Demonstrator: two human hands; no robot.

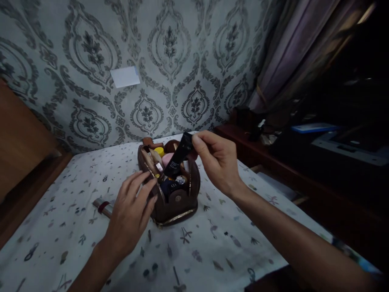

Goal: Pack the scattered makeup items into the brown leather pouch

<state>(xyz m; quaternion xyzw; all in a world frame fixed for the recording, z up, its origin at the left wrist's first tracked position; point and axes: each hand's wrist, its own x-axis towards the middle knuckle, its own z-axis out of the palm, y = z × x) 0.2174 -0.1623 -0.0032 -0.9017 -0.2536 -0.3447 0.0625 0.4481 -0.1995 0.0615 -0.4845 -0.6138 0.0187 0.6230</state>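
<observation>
A brown zippered cosmetic bag (pixel 176 207) stands open on the patterned cloth. My right hand (pixel 217 162) pinches a black squeeze tube (pixel 178 156) by its upper end; the tube slants down over the bag's opening. At the bag's left side rests my left hand (pixel 132 209), fingers spread along the edge. Inside the bag I see a yellow round lid (pixel 159 151), a pink rounded item (pixel 167 159), a faceted clear cap (pixel 181 180) and other small cosmetics. A silvery tube with a dark red band (pixel 103 207) lies left of my left hand, partly hidden by it.
The bag stands on a white printed cloth (pixel 194 259). Behind it rises a wallpapered wall with a white card (pixel 125 77). A wooden panel (pixel 24 138) stands at the left. Dark furniture with a blue-edged object (pixel 314 128) and a curtain (pixel 282 61) are at the right.
</observation>
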